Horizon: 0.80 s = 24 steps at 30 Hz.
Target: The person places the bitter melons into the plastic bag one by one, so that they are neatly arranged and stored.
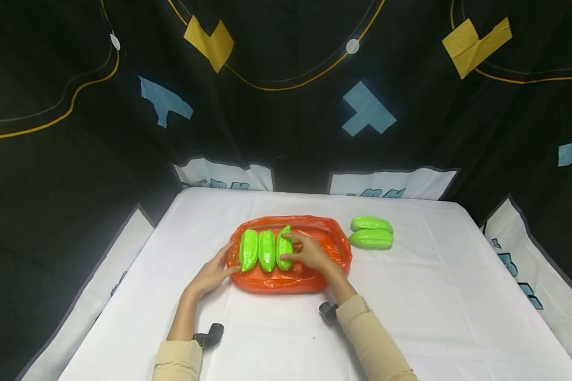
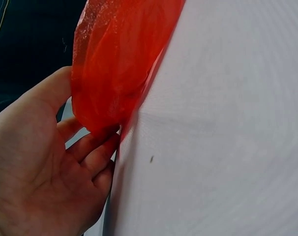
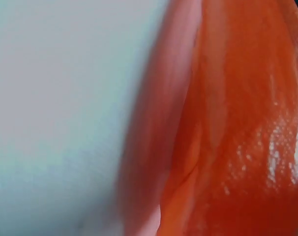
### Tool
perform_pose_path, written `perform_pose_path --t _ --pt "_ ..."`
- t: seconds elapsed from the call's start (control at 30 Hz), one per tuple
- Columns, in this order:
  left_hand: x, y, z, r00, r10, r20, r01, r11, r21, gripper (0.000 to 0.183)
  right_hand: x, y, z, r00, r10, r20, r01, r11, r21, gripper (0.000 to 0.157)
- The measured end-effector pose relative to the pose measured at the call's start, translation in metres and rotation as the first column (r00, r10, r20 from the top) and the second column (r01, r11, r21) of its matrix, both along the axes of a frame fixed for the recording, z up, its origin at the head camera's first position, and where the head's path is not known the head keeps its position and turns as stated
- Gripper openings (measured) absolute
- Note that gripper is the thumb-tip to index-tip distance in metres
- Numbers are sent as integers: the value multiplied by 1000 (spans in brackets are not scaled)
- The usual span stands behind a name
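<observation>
A red oval tray (image 1: 278, 287) covered in shiny plastic lies on the white table. Three plump, glossy green gourd-like pieces stand side by side in its left half: a left one (image 1: 248, 250), a middle one (image 1: 266, 251) and a right one (image 1: 284, 247). My right hand (image 1: 310, 253) reaches over the tray and holds the right piece between thumb and fingers. At the tray's left end, my left hand (image 1: 213, 272) grips the rim; in the left wrist view its fingers curl at the red plastic edge (image 2: 122, 64). The right wrist view shows tray plastic (image 3: 247, 123), without the hand's fingers.
Two more green gourd-like pieces, a rear one (image 1: 372, 224) and a front one (image 1: 372, 239), lie together on the table right of the tray. A white cloth (image 1: 438, 296) covers the table. Behind it hangs a black curtain (image 1: 286, 132) with taped shapes.
</observation>
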State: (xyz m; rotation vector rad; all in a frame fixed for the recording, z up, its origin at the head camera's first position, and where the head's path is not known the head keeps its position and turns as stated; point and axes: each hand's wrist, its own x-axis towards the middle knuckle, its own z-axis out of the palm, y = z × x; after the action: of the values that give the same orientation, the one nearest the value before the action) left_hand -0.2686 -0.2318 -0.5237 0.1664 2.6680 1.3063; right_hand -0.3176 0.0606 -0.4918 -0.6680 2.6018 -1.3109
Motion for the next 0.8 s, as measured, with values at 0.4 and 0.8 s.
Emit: perform_pose_path --t 0.4,0.8 --pt "-1 -1 0 1000 -18 -23 18 1000 -6 81 -5 -2 -7 995 102 22 -103 993 59 63" --pt "-1 -1 0 1000 -16 -21 16 1000 -18 80 -4 1 -7 997 82 4 -82 994 76 65"
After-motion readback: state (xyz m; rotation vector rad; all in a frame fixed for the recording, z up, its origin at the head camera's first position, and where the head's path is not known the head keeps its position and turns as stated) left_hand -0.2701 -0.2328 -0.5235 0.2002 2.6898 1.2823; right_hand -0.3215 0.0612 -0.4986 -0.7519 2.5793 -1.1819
